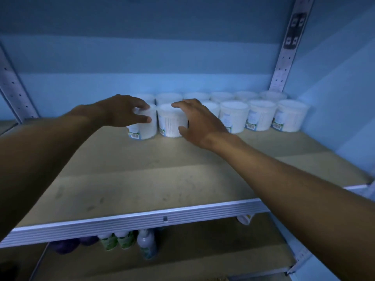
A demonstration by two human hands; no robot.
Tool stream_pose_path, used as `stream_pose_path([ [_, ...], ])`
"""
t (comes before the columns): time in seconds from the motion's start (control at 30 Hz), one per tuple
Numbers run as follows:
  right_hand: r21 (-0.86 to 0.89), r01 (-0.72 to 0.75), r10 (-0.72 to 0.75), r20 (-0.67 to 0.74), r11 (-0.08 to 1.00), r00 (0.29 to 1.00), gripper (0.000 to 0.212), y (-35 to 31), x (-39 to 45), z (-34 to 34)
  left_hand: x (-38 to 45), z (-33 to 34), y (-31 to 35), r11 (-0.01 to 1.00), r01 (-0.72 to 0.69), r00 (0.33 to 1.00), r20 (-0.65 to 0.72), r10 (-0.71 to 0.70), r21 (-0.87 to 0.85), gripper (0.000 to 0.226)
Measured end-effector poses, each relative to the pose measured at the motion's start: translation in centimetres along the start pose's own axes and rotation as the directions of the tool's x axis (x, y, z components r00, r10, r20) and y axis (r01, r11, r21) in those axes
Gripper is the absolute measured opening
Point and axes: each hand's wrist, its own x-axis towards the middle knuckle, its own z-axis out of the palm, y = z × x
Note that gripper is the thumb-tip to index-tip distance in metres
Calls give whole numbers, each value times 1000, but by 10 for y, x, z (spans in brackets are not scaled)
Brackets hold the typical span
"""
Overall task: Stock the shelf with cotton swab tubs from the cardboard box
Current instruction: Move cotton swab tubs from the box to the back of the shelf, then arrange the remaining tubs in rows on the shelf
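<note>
Two rows of white cotton swab tubs stand at the back of the brown shelf board. My left hand wraps the leftmost front tub from its left and top. My right hand cups the tub beside it from the right, with fingers over its lid and thumb low on its wall. These two tubs stand side by side and nearly touch. Further front-row tubs run to the right, with a back row behind. No cardboard box is in view.
The shelf's white front rail crosses below my arms. Perforated metal uprights stand at the left and right. On the lower shelf stand green-labelled bottles, a pale bottle and dark purple items.
</note>
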Motion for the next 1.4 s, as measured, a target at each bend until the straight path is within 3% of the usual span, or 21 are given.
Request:
stream_pose_path([
  [0.27, -36, -91, 92, 40, 995, 995, 61, 49, -48, -32, -19, 36, 29, 999, -16, 992, -123, 12, -29, 91],
  [0.47, -121, -158, 167, 63, 980, 984, 68, 72, -80, -63, -25, 44, 81, 994, -42, 989, -140, 56, 101, 86],
  [0.67, -194, -234, 249, 58, 953, 967, 67, 89, -112, -94, -33, 39, 148, 981, -187, 976, -120, 180, -56, 80],
  [0.8, -243, -290, 314, 68, 926, 947, 68, 108, -131, -115, -30, 44, 188, 953, -296, 952, -92, 290, -58, 75],
  [1.2, -325, -387, 424, 51, 863, 904, 73, 179, -123, -145, 26, 71, 288, 922, -361, 932, -61, 356, -143, 74],
  [1.4, -325, -397, 438, 62, 858, 897, 71, 197, -100, -145, 53, 76, 306, 911, -397, 917, -87, 389, -111, 73],
])
